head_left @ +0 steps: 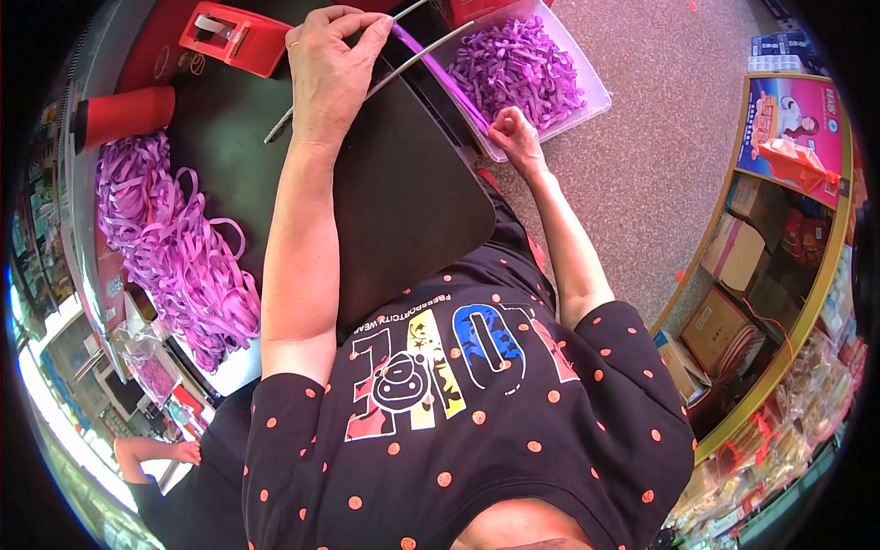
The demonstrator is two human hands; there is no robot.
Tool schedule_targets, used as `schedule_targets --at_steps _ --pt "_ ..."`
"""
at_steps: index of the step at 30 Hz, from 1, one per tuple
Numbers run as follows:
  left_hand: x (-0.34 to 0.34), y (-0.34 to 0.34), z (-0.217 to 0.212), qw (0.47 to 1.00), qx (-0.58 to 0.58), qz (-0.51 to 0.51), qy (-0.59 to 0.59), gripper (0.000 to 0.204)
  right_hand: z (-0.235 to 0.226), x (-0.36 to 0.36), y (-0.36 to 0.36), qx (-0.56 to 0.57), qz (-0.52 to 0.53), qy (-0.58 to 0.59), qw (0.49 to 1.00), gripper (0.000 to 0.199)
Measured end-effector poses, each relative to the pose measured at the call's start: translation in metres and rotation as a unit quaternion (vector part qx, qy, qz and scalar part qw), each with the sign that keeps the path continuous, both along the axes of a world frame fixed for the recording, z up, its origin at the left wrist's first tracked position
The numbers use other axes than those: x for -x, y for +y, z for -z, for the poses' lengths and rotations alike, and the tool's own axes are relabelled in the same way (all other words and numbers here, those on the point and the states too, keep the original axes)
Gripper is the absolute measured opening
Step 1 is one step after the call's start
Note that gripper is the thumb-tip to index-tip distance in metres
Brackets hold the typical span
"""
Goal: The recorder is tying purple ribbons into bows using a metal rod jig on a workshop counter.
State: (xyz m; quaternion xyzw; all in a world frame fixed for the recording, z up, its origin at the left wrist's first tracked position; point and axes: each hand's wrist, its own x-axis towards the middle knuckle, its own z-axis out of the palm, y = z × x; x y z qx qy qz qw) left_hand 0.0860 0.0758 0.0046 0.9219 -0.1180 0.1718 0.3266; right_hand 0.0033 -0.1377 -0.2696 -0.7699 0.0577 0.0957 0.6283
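A purple ribbon [443, 71] runs taut between my two hands, slanting down to the right. My left hand [335, 73] pinches its upper end over the dark tabletop. Thin grey rods [422, 57] cross by the left hand's fingertips; whether the hand grips them as well, I cannot tell. My right hand [517, 139] pinches the ribbon's lower end at the near edge of a pale plastic bin [600, 99]. Many short purple ribbon pieces [522, 69] fill that bin. A big heap of long purple ribbons [174, 243] lies along the tabletop's left side.
On the dark table [403, 202] stand a red tape dispenser [236, 41] and a red cylinder [128, 115]. At right, past the speckled floor [655, 137], is a shelf unit [825, 302] with boxes and packets. Another person's arm [151, 451] shows at lower left.
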Motion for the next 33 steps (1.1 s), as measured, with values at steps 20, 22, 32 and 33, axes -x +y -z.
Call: schedule_targets --at_steps 20,22,32,33 --pt "-0.005 0.006 0.005 0.999 0.033 0.006 0.028 0.024 -0.056 0.074 -0.047 0.051 -0.120 -0.139 0.982 0.016" --pt "-0.005 0.003 0.004 0.999 0.035 0.008 0.022 0.023 -0.058 0.083 -0.050 0.077 -0.076 -0.187 0.976 0.018" --pt "-0.011 0.012 0.018 0.998 -0.048 -0.015 -0.036 0.021 -0.162 0.143 -0.063 -0.106 0.056 -0.222 0.968 0.015" --pt "-0.011 0.012 0.017 0.999 -0.040 -0.021 -0.019 0.022 -0.170 0.144 -0.064 -0.105 0.051 -0.227 0.967 0.015"
